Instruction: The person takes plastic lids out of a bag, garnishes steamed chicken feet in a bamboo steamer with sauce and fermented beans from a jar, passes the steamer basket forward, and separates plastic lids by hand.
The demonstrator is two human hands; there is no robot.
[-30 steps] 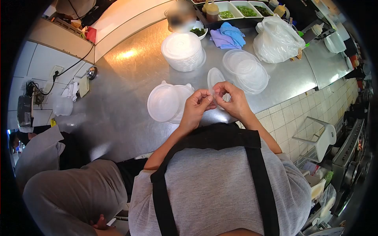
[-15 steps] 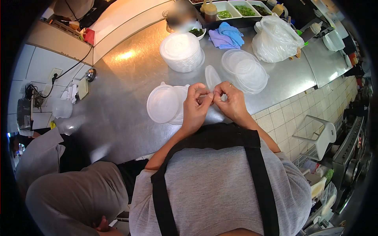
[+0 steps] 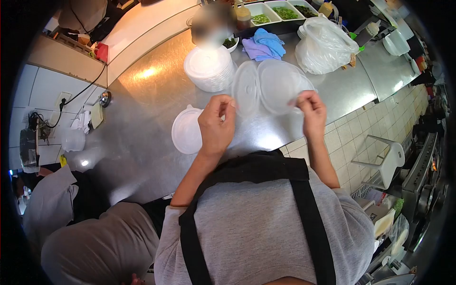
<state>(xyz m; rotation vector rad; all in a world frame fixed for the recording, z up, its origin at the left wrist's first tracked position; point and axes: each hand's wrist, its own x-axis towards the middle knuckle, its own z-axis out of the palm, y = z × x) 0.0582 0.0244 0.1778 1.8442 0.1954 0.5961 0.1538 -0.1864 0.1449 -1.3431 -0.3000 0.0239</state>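
Observation:
A clear round lid (image 3: 246, 90) is pinched at its edge by my left hand (image 3: 218, 118), whose fingers are closed. My right hand (image 3: 311, 110) pinches the edge of a second clear lid (image 3: 279, 88). Both lids are raised side by side over the steel counter, their neighbouring edges close together. Behind the right one, more clear lids (image 3: 306, 86) lie partly hidden. Below and left of my left hand rests a whitish lid (image 3: 185, 130), partly covered by that hand. A tall stack of lidded containers (image 3: 209, 66) stands beyond my left hand.
Blue and purple cloths (image 3: 265, 45), a white plastic bag (image 3: 325, 45) and trays of chopped greens (image 3: 285, 13) are along the counter's far side. A small bell (image 3: 105, 99) sits at the left. A seated person (image 3: 102, 242) is at my left; a white chair (image 3: 387, 164) stands right.
My hands have moved apart from their pinch close together. The upright lid has turned to show more of its face, and a second lid is now raised in my right hand.

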